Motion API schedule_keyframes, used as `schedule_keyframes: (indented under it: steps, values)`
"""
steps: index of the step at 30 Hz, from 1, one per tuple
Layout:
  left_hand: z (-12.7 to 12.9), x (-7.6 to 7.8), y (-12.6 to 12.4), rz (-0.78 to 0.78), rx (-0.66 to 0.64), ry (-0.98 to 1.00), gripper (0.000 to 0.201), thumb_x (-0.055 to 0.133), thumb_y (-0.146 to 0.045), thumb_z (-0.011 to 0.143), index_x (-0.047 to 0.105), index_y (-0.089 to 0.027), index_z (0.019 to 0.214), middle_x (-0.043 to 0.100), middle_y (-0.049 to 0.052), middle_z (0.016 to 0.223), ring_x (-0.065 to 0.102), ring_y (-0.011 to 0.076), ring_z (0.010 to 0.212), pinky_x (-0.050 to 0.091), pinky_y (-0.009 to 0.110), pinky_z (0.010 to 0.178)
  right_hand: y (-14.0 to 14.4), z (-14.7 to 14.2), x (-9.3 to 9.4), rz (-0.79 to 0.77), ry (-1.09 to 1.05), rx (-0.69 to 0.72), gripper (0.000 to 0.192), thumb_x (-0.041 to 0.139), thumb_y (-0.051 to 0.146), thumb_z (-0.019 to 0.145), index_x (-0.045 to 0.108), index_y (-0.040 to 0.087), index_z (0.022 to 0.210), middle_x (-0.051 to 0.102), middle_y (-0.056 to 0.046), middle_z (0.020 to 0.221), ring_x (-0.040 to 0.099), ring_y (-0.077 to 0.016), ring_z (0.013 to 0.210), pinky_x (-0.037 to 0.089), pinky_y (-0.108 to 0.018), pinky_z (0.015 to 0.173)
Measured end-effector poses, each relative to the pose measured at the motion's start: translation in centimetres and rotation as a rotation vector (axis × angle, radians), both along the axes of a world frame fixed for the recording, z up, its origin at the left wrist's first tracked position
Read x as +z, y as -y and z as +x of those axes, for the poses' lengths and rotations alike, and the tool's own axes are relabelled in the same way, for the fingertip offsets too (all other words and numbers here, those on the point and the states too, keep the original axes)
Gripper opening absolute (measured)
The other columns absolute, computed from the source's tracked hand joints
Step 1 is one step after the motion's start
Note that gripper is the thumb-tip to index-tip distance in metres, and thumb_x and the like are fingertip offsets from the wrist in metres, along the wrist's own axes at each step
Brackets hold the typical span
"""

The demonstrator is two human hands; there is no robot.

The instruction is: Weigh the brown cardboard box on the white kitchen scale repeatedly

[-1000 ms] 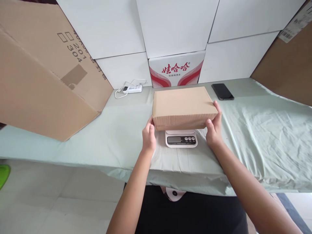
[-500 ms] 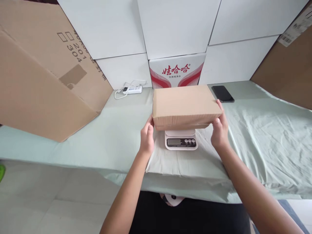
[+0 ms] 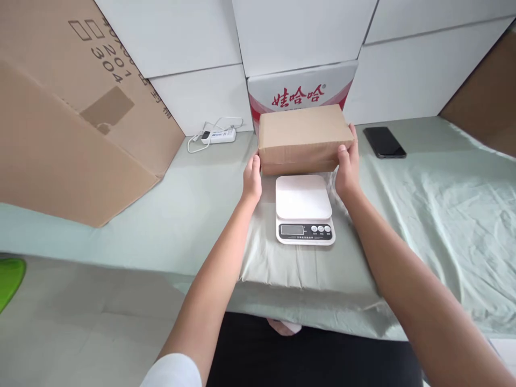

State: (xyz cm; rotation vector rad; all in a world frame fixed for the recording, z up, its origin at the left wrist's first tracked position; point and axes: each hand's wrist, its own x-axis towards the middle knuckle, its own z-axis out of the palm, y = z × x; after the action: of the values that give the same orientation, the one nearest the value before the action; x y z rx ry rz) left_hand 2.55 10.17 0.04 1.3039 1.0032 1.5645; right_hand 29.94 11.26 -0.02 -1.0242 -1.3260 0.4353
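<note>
Between my two hands is a closed brown cardboard box (image 3: 304, 141), behind a white digital kitchen scale (image 3: 304, 201). My left hand (image 3: 252, 176) grips the box's left end, thumb at the front corner. At the right end my right hand (image 3: 347, 164) holds on with its thumb on the front face and its fingers round the side. The scale's plate is bare and its small display looks blank. Whether the box's underside touches the cloth, I cannot tell.
A white power strip (image 3: 220, 136) with a cable lies back left, and a black phone (image 3: 385, 142) back right. A large carton (image 3: 80, 123) stands at the left, another (image 3: 487, 99) at the right. White boxes (image 3: 195, 37) and a red-printed carton (image 3: 298, 88) line the back.
Both hands have carried the cardboard box backward, off from over the scale toward the red-printed carton. The scale's plate now shows in full. My view has shifted a little.
</note>
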Motion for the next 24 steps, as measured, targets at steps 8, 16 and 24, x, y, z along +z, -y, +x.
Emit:
schedule_keyframes:
  steps: [8,16,24]
  values:
    - [0.2,-1.5,-0.5,-0.064,0.004,0.001,0.096,0.057,-0.1,0.09,0.073,-0.027,0.151,0.068,0.011,0.169,0.055,0.0364,0.168,0.042,0.051,0.142,-0.2,0.7,-1.7,-0.095,-0.002,0.013,0.096,0.05,0.091,0.087,0.055,0.032,0.163,0.053,-0.008,0.18,0.039,-0.0352,0.176,0.016,-0.062,0.153]
    - [0.1,-1.5,-0.2,-0.084,-0.009,-0.01,0.094,0.056,-0.098,0.093,0.072,-0.026,0.152,0.068,0.012,0.169,0.055,0.0371,0.167,0.044,0.051,0.141,-0.8,0.9,-2.5,-0.1,0.023,0.019,0.096,0.049,0.089,0.091,0.048,0.034,0.169,0.046,-0.006,0.185,0.035,-0.0352,0.179,0.016,-0.064,0.153]
    - [0.0,-1.5,-0.1,-0.097,-0.001,-0.035,0.097,0.055,-0.101,0.09,0.073,-0.027,0.149,0.072,0.012,0.163,0.059,0.0389,0.164,0.047,0.052,0.137,-1.0,1.5,-3.2,-0.087,0.017,0.001,0.09,0.052,0.086,0.095,0.048,0.036,0.17,0.042,-0.003,0.188,0.033,-0.0339,0.18,0.021,-0.066,0.151]
